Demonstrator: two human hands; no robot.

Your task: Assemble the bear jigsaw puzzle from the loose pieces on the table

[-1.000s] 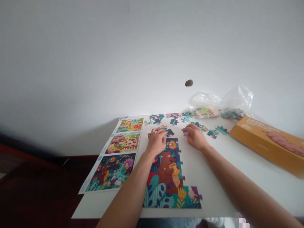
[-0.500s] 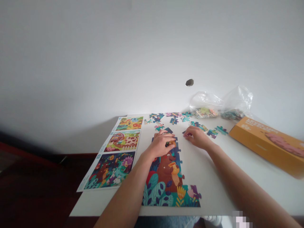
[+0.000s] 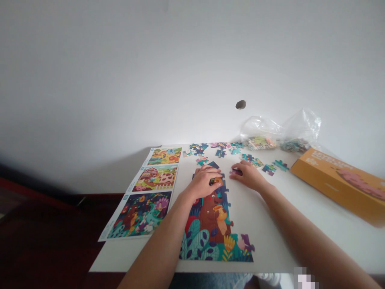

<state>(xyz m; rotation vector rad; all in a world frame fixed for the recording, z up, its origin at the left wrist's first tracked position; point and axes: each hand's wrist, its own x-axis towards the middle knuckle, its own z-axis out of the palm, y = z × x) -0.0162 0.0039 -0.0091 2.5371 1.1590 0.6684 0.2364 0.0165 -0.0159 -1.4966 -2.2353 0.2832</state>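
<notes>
A partly assembled jigsaw puzzle (image 3: 215, 224) with a brown bear and leaves lies on the white table (image 3: 276, 224). My left hand (image 3: 204, 181) rests fingers-down on the puzzle's top part, pressing a dark blue piece there. My right hand (image 3: 248, 175) lies just right of the puzzle's top, fingers curled around a small dark purple puzzle piece (image 3: 236, 171) on the table. Loose puzzle pieces (image 3: 221, 150) are scattered beyond both hands.
A reference sheet (image 3: 148, 190) with three pictures lies at the left of the table. An orange puzzle box (image 3: 339, 176) sits at the right. Two clear plastic bags (image 3: 279, 134) with pieces stand against the white wall, which has a dark mark (image 3: 240, 104).
My left hand has slid from above the puzzle down onto its top part. My right hand has drawn the purple piece a little towards the puzzle.
</notes>
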